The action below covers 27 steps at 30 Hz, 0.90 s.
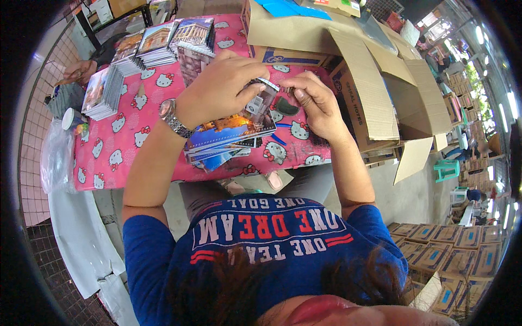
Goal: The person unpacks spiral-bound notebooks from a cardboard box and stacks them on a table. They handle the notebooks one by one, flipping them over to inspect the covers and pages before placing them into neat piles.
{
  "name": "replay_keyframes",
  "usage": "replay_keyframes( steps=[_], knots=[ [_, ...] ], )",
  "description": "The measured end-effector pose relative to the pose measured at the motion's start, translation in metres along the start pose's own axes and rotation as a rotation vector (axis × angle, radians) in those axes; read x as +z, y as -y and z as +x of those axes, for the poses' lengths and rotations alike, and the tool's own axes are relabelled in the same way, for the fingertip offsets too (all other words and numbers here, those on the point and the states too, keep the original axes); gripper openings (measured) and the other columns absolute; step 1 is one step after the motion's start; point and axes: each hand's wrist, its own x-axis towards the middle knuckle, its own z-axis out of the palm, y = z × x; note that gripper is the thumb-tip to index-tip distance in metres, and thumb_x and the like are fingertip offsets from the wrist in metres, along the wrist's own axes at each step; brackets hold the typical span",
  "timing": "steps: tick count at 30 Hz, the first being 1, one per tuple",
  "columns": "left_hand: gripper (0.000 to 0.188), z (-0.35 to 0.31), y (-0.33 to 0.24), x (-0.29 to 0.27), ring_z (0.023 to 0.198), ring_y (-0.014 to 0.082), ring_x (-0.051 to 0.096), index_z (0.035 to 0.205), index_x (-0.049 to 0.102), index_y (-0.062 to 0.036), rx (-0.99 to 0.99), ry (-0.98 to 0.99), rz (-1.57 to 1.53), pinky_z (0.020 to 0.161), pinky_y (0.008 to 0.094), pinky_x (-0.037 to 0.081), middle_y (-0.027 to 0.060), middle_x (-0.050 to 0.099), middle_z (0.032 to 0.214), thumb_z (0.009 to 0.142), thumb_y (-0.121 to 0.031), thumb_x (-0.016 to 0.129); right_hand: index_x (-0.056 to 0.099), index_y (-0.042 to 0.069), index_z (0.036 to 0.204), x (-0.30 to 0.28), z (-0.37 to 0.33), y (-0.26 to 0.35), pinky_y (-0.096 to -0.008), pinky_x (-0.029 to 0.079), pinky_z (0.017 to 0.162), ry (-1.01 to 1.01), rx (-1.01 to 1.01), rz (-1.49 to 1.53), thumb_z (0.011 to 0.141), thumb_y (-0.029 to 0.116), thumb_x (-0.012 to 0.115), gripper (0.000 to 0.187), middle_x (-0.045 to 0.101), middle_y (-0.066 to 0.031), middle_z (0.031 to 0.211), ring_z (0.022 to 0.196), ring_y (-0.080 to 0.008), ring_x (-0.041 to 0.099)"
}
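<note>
My left hand [225,81] is closed on a spiral notebook [258,106], tilted up off the table, its white edge passing under my fingers. My right hand [319,104] is pinched just beyond that notebook's right end; what lies between its fingertips is too small to make out. Below my left hand, an uneven pile of spiral notebooks [225,142] with picture covers lies near the table's front edge. A small dark green piece [287,107] rests between my hands, and a blue pen-like stick [278,139] is beside the pile.
The table has a pink patterned cloth [157,106]. Notebook stacks [156,41] stand at the far left, with another stack [102,93] nearer. Open cardboard cartons [365,89] crowd the right side. Several cartons [451,255] are piled at lower right, and a green stool [446,170] stands beyond.
</note>
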Motion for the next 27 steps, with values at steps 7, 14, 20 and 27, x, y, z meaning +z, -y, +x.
replay_keyframes(
  steps=[7, 14, 20, 27],
  knots=[
    [0.02, -0.001, -0.009, 0.003, 0.092, 0.0293, 0.055, 0.1, 0.058, -0.005, -0.072, -0.016, 0.098, 0.083, 0.039, 0.038, 0.0117, 0.061, 0.094, 0.084, -0.017, 0.059, 0.061, 0.005, 0.113, 0.003, 0.002, 0.018, -0.0266, 0.045, 0.07, -0.033, -0.014, -0.234, 0.087, 0.012, 0.062, 0.028, 0.052, -0.0088, 0.089, 0.083, -0.0187, 0.055],
    [0.022, 0.004, -0.009, 0.004, 0.095, 0.028, 0.056, 0.104, 0.057, -0.0069, -0.088, 0.066, 0.135, 0.084, 0.04, 0.037, 0.0112, 0.06, 0.097, 0.083, -0.015, 0.057, 0.061, 0.005, 0.111, -0.005, 0.003, 0.02, -0.0289, 0.046, 0.067, 0.075, 0.368, 0.077, 0.084, 0.005, 0.062, 0.027, 0.055, -0.0109, 0.083, 0.075, -0.021, 0.056],
    [0.034, 0.002, -0.012, 0.012, 0.1, 0.0257, 0.056, 0.113, 0.055, -0.0088, -0.029, 0.013, 0.18, 0.087, 0.0408, 0.036, 0.0094, 0.06, 0.102, 0.079, -0.01, 0.056, 0.058, 0.003, 0.111, -0.007, 0.006, 0.043, -0.0312, 0.047, 0.064, 0.011, 0.259, -0.162, 0.088, 0.012, 0.06, 0.025, 0.061, -0.0139, 0.08, 0.071, -0.0226, 0.06],
    [0.036, 0.001, -0.012, 0.01, 0.111, 0.0272, 0.051, 0.114, 0.055, -0.0091, -0.093, 0.097, 0.175, 0.097, 0.045, 0.032, 0.01, 0.057, 0.109, 0.078, -0.014, 0.06, 0.054, 0.004, 0.115, -0.006, 0.01, 0.029, -0.0324, 0.048, 0.062, -0.007, -0.093, -0.369, 0.092, 0.016, 0.057, 0.026, 0.063, -0.0127, 0.083, 0.071, -0.0199, 0.062]
  ],
)
